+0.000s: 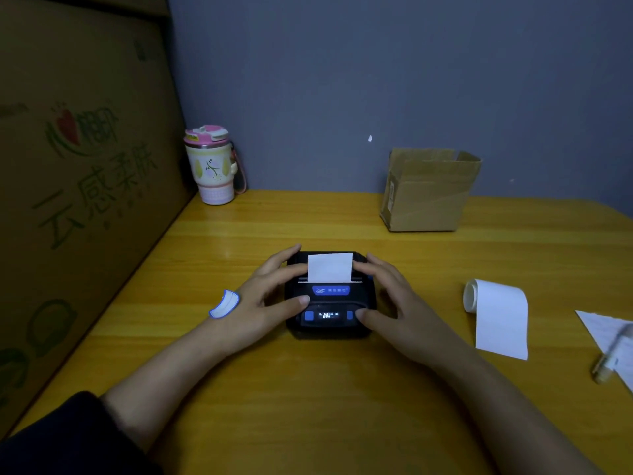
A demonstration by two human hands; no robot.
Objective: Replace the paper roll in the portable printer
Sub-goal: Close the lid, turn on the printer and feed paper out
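Note:
A small black portable printer [330,305] with blue buttons and a lit display sits in the middle of the yellow wooden table [308,389]. Its lid is down, and a strip of white paper [330,268] sticks up out of the slot. My left hand [263,296] clasps the printer's left side, fingers on the lid and thumb near the display. My right hand [394,299] holds the right side the same way. A second paper roll [493,311], partly unrolled, lies on the table to the right, apart from both hands.
An open cardboard box [428,190] stands at the back right. A pink-lidded tumbler [214,166] stands at the back left beside a large printed carton [78,186]. Sheets of paper [606,332] and a pen [609,358] lie at the right edge.

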